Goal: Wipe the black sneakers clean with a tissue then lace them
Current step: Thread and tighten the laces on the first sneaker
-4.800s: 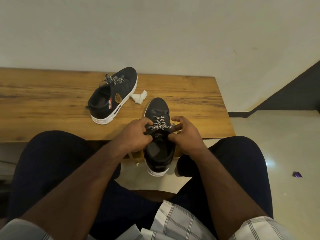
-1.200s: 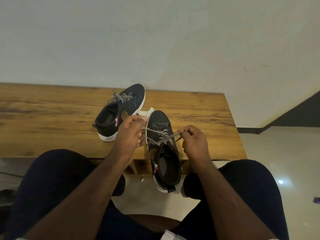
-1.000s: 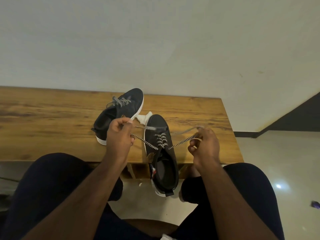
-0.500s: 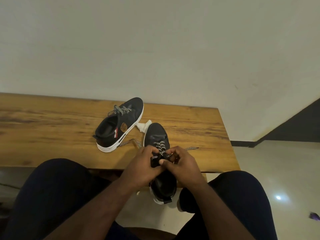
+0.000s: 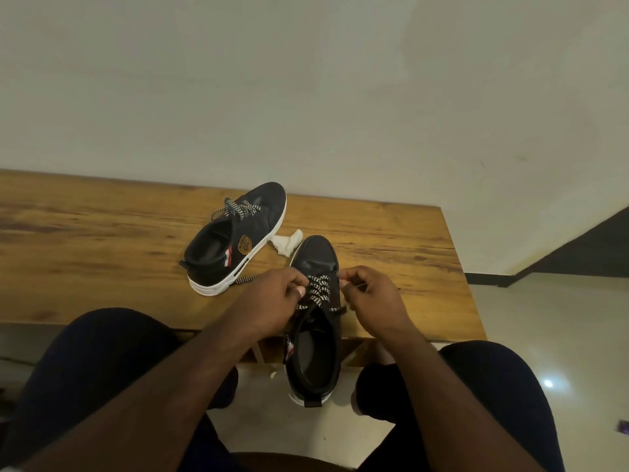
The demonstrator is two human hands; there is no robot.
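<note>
A black sneaker (image 5: 316, 335) with a white sole lies toe-away over the near edge of the wooden table (image 5: 102, 253), its heel hanging past the edge. Its black-and-white lace (image 5: 318, 291) crosses the eyelets. My left hand (image 5: 272, 301) pinches the lace at the shoe's left side. My right hand (image 5: 369, 298) pinches it at the right side. One loose lace end (image 5: 246, 279) trails left on the table. The second black sneaker (image 5: 235, 240) lies further back on the left, laced near the toe. A crumpled white tissue (image 5: 287, 243) sits between the two shoes.
A plain wall rises right behind the table. The table's right end stops at about mid-right, with pale tiled floor (image 5: 544, 335) beyond it. My knees in dark trousers flank the hanging shoe. A small purple scrap (image 5: 623, 426) lies on the floor at the far right.
Earlier my hands pulled the lace ends wide apart, then came together over the tongue. Now they sit a little apart at either side of the eyelets, each pinching the lace.
</note>
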